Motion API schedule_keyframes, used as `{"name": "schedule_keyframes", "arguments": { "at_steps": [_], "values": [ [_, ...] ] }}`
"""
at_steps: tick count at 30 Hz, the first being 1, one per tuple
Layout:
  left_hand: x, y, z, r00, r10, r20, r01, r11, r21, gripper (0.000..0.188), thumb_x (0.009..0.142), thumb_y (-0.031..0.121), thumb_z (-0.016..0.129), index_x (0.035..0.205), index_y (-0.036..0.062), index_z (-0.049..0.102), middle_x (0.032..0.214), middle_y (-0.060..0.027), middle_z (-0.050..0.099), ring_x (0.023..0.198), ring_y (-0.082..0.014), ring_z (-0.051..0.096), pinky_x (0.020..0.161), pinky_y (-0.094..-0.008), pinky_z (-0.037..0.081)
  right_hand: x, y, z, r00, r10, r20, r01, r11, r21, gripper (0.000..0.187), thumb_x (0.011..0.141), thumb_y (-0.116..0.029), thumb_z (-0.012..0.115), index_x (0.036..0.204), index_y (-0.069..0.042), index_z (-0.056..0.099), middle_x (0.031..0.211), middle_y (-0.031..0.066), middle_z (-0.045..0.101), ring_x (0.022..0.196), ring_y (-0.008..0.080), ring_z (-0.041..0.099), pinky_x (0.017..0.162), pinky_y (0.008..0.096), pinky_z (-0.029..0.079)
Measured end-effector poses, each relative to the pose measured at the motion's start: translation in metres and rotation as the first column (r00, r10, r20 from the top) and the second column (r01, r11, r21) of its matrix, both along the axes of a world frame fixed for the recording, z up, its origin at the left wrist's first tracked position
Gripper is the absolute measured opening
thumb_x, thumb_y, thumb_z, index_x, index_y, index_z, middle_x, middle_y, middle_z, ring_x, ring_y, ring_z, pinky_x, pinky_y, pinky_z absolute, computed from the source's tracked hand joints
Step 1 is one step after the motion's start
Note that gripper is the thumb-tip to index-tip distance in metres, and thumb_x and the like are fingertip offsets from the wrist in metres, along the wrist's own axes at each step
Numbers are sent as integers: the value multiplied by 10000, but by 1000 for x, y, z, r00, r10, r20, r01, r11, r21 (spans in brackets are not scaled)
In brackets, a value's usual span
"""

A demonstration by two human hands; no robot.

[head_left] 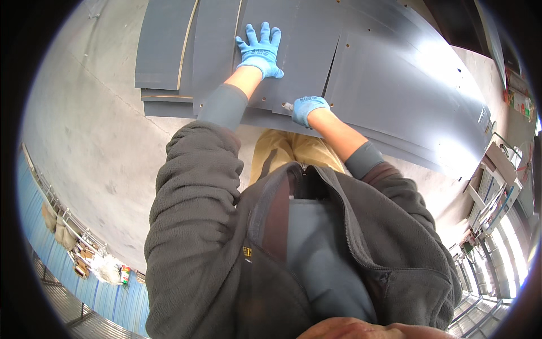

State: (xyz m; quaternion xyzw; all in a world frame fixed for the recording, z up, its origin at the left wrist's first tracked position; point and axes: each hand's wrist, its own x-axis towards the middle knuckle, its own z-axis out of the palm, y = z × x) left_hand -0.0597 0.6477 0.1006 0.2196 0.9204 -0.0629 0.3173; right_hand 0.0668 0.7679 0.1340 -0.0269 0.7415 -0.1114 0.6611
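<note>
Dark grey flat panels (293, 62) lie in an overlapping stack in front of me, with small holes along their near edges. My left hand (261, 53), in a blue glove, rests flat on the panels with its fingers spread. Nearer to me and to the right, my blue-gloved right hand (309, 110) is closed in a fist at the near edge. From its left side sticks out the pale tip of a small tool (288, 106), next to a hole in the panel. The rest of the tool is hidden inside the fist, so its kind cannot be told.
A narrow dark gap (332, 66) runs between two panels right of centre. Grey concrete floor (96, 147) stretches to the left. Metal frames and mixed items (497, 181) stand at the right. Bags and loose goods (107, 268) lie along a blue corrugated surface at lower left.
</note>
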Motion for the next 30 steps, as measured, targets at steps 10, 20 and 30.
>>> {"name": "schedule_keyframes", "arguments": {
  "at_steps": [10, 20, 30],
  "values": [
    [-2, -1, 5, 999, -10, 38, 9, 1000, 7, 1345, 745, 560, 879, 1760, 196, 74, 1827, -184, -6, 1635, -575, -51, 1252, -799, 74, 4, 50, 41, 996, -42, 80, 54, 985, -162, 430, 1058, -368, 530, 1324, -81, 709, 1016, 153, 808, 791, 234, 802, 852, 399, 634],
    [-125, -223, -27, 762, 578, -291, -513, 814, 273, 1343, 790, 873, 694, 1742, 92, 158, 1785, -308, 88, 1656, -516, 11, 1332, -594, 83, -15, 10, 47, 912, -408, -48, 406, 913, -47, 399, 1051, -358, 609, 1073, 9, 762, 870, 111, 801, 723, 220, 779, 804, 399, 611],
    [-95, -212, -26, 871, 479, -106, -473, 877, 81, 1448, 744, 799, 812, 1734, 27, 92, 1747, -397, 60, 1610, -618, 61, 1327, -627, 108, -82, -163, 20, 949, -310, -64, 309, 951, -23, 362, 1004, -268, 536, 1050, -33, 808, 944, 135, 813, 888, 280, 791, 908, 425, 587]
  ]
}}
